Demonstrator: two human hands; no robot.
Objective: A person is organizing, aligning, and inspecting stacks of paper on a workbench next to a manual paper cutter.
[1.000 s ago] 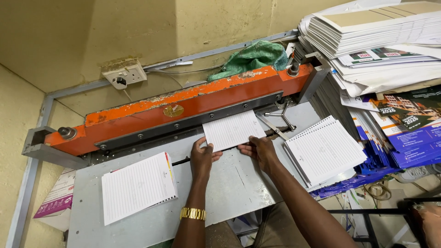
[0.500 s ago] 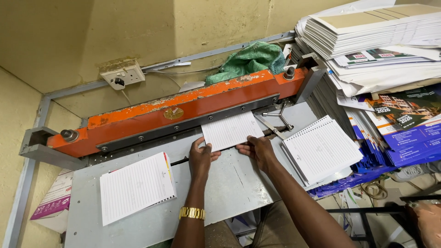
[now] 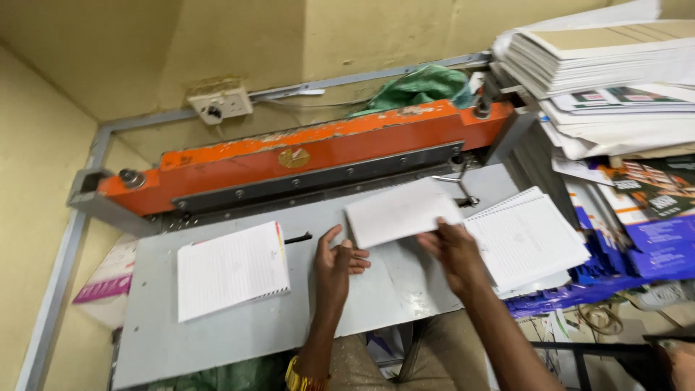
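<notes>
Both hands work at a small white stack of sheets (image 3: 402,211) in front of the orange punching machine (image 3: 304,156). Right hand (image 3: 455,250) pinches the stack's near right corner between thumb and fingers, while the left hand (image 3: 337,262) lies open, fingers spread, its fingertips just at the stack's near left corner and its palm on the grey metal desk (image 3: 217,329).

A second ago the stack sat pushed up under the machine's dark bar with both hands pressing its near edge. Now it has come back toward the person, clear of the bar and tilted a little, and the left hand has let go of it. I judge from this that the pass through the machine is over for this stack and it is being drawn out.

To the left, well apart from the hands, a ruled pad of white sheets (image 3: 232,268) lies flat on the desk, unmoved. Just to the right of the right hand, a spiral-bound pile of ruled sheets (image 3: 527,237) rests at the desk's edge. Behind the machine lies a green cloth (image 3: 420,87), and tall piles of printed paper (image 3: 608,65) stand at far right.
</notes>
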